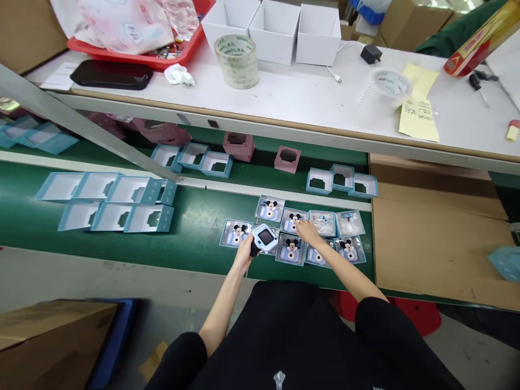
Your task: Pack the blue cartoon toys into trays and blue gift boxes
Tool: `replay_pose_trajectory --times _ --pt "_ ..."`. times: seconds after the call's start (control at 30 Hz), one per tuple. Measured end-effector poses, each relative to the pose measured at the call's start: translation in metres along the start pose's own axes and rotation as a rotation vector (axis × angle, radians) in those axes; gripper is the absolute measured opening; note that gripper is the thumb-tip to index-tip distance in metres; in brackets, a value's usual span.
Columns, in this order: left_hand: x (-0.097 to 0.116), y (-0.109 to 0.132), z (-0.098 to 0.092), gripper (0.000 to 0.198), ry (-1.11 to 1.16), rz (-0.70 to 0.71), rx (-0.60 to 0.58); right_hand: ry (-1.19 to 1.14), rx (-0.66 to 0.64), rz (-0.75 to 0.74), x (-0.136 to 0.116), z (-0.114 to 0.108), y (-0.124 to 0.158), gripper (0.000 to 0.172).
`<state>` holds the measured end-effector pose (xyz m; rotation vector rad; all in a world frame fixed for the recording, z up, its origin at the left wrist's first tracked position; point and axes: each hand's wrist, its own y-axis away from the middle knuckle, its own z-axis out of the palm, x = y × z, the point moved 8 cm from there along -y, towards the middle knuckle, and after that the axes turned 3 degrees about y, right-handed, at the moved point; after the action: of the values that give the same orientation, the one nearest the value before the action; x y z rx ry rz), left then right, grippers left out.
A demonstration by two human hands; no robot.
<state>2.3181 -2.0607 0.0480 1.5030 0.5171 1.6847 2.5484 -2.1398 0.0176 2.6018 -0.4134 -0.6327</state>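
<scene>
Blue box blanks lie on green conveyor belt; belt strip gives working room up to cards. L hand clamped on blue toy camera, at card edge. R hand, apart, fingers extended, touches Mickey-print card. Cardboard sheet at rt belt edge.

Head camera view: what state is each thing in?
Left hand: gripping a blue toy camera, screen dark.
Right hand: open, resting on a Mickey Mouse card.
White cartons: open-topped, upright.
Packing tape roll: standing on end.
Blue box trays: open.
</scene>
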Motion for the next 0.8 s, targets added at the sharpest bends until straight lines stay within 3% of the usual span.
replay_pose_trajectory --times 0.07,0.13,0.23,0.3,0.33,0.43,0.5,0.57,0.63,0.73,0.8 --pt "0.001 -0.003 0.018 0.056 -0.084 0.027 -0.063 -0.166 0.000 -0.008 -0.004 -0.004 0.012 0.029" --pt "-0.002 -0.003 0.039 0.059 -0.162 0.033 -0.128 -0.592 -0.069 0.007 -0.005 -0.001 0.030 0.041" --pt "-0.007 0.003 0.079 0.055 -0.261 0.082 -0.238 -1.389 -0.347 0.088 -0.019 0.024 0.067 0.059" --pt "-0.006 0.010 0.108 0.050 -0.331 0.167 -0.271 -1.691 -0.504 0.125 -0.034 0.040 0.092 0.067" --pt "-0.004 0.013 0.122 0.046 -0.366 0.225 -0.277 -1.795 -0.522 0.133 -0.039 0.044 0.100 0.069" --pt "0.010 0.026 0.161 0.036 -0.447 0.463 -0.271 -1.964 -0.340 0.142 -0.031 0.042 0.112 0.070" --pt "0.022 0.033 0.174 0.032 -0.429 0.607 -0.217 -1.904 -0.131 0.140 -0.003 0.027 0.112 0.066" --pt "0.028 0.040 0.168 0.033 -0.367 0.656 -0.116 -1.665 0.064 0.159 0.040 0.006 0.108 0.062" --pt "0.029 0.050 0.146 0.034 -0.309 0.659 0.004 -1.313 0.239 0.190 0.089 -0.019 0.101 0.068" --pt "0.018 0.088 0.077 0.033 -0.253 0.657 0.278 -0.795 0.366 0.184 0.137 -0.043 0.082 0.072" --pt "-0.004 0.136 0.016 0.036 -0.209 0.631 0.527 -0.495 0.342 0.173 0.147 -0.040 0.067 0.066"
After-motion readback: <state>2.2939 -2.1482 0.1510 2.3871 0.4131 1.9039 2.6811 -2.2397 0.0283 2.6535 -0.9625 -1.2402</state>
